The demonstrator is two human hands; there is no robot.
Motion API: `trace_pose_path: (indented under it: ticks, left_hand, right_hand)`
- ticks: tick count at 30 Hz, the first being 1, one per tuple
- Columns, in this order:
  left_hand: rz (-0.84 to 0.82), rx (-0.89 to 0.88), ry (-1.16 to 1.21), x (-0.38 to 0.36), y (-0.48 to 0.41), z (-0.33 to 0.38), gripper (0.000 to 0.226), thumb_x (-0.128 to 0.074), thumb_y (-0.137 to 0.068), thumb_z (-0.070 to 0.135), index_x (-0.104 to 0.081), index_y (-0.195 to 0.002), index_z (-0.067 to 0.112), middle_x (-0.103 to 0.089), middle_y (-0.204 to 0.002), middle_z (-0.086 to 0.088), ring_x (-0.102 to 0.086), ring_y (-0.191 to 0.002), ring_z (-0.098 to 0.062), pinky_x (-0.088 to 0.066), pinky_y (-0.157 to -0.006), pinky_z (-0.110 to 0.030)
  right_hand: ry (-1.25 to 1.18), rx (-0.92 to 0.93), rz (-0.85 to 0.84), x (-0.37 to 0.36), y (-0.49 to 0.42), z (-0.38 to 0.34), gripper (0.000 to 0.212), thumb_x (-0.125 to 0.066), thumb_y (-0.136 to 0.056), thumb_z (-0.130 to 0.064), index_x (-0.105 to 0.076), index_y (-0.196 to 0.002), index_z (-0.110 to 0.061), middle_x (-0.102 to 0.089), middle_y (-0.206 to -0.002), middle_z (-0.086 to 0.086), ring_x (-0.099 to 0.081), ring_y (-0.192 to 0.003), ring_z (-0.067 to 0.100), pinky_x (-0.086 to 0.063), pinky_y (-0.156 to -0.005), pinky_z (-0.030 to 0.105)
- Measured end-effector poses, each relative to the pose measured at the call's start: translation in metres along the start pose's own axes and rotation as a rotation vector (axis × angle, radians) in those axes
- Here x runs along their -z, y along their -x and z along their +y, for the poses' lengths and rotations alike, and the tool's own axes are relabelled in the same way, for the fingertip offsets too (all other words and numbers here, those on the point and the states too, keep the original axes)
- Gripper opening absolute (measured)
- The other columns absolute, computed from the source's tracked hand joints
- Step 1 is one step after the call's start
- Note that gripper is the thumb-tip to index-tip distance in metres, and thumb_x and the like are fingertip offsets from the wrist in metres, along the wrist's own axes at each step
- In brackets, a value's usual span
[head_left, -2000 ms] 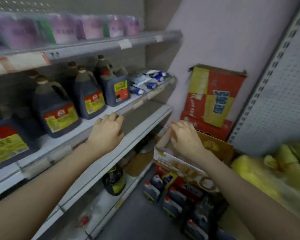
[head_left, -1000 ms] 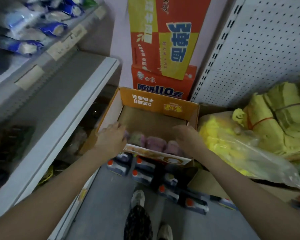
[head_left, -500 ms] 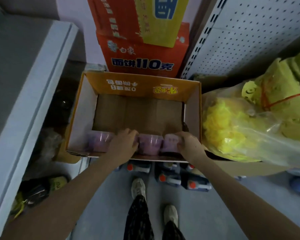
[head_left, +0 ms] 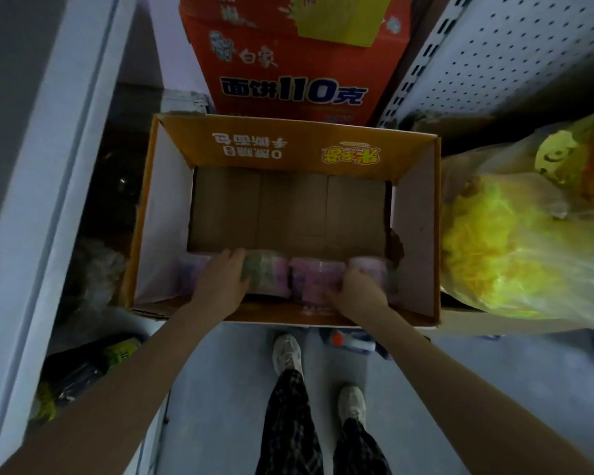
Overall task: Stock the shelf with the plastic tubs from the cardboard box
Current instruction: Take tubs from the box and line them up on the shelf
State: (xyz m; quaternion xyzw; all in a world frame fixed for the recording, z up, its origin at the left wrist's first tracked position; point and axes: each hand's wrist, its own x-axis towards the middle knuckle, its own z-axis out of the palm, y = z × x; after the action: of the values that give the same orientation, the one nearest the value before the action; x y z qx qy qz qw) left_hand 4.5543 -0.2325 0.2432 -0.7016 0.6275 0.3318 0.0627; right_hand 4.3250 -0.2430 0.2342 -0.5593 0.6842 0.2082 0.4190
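An open orange cardboard box (head_left: 288, 149) sits below me with a row of pink plastic tubs along its near wall; the rest of its floor is bare. My left hand (head_left: 220, 286) lies over the leftmost tub (head_left: 189, 272), beside a tub with a green label (head_left: 264, 272). My right hand (head_left: 360, 293) wraps around a pink tub (head_left: 314, 279), with another tub (head_left: 367, 264) at the far right. The white shelf (head_left: 59, 166) runs along the left.
A red noodle carton (head_left: 288, 63) stands behind the box. A clear bag of yellow goods (head_left: 515, 241) lies at the right under a pegboard panel (head_left: 511, 53). Bottles (head_left: 347, 339) stand under the box. My feet (head_left: 285, 351) are on the grey floor.
My view dropped from the shelves to the box. Both hands came down from the shelf and box edge into the box and settled on the tubs.
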Motion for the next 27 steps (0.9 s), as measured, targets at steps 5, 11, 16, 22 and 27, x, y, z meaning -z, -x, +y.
trace_pose_path:
  ticks: [5,11,16,22,27]
  left_hand:
    - [-0.086,-0.140,0.052,0.002,-0.015,-0.007,0.042,-0.052,-0.093,0.007,-0.046,-0.133,0.016,-0.049,-0.131,-0.006,-0.051,-0.116,-0.024,-0.044,-0.097,-0.037]
    - [0.046,-0.036,-0.078,-0.004,-0.022,-0.039,0.049,-0.059,-0.090,0.022,-0.041,-0.136,0.020,-0.038,-0.141,-0.009,-0.045,-0.122,-0.027,-0.043,-0.097,-0.038]
    - [0.191,0.314,0.098,-0.001,-0.011,-0.045,0.081,-0.072,-0.081,0.024,-0.022,-0.144,0.011,-0.031,-0.140,-0.017,-0.039,-0.127,-0.032,-0.040,-0.099,-0.040]
    - [-0.057,0.503,0.236,-0.013,-0.015,-0.055,0.104,-0.080,-0.071,0.035,-0.011,-0.145,0.013,-0.041,-0.136,-0.019,-0.048,-0.122,-0.036,-0.042,-0.097,-0.040]
    - [-0.042,0.474,0.285,-0.012,-0.021,-0.056,0.120,-0.086,-0.064,0.030,0.000,-0.148,0.016,-0.024,-0.145,-0.022,-0.038,-0.130,-0.039,-0.036,-0.105,-0.043]
  right_hand:
    - [0.046,-0.109,-0.008,-0.008,-0.018,-0.016,0.046,-0.059,-0.087,-0.040,-0.056,-0.119,-0.007,-0.059,-0.112,0.011,-0.057,-0.104,0.027,-0.047,-0.091,0.038]
    - [-0.273,-0.073,0.110,-0.009,-0.016,-0.025,0.089,-0.076,-0.068,-0.050,-0.032,-0.133,-0.008,-0.049,-0.125,0.017,-0.051,-0.113,0.034,-0.045,-0.096,0.046]
    - [-0.209,-0.182,0.034,-0.011,-0.045,-0.043,0.135,-0.070,-0.044,-0.073,-0.006,-0.148,-0.015,-0.033,-0.143,0.018,-0.043,-0.125,0.038,-0.043,-0.096,0.048]
    - [-0.263,-0.207,0.163,-0.004,-0.038,-0.044,0.117,-0.076,-0.067,-0.055,-0.005,-0.146,-0.004,-0.032,-0.143,0.019,-0.038,-0.130,0.036,-0.038,-0.103,0.043]
    - [-0.278,-0.084,0.241,0.006,-0.040,-0.052,0.100,-0.076,-0.068,-0.048,-0.018,-0.140,-0.009,-0.036,-0.135,0.014,-0.045,-0.122,0.031,-0.045,-0.099,0.043]
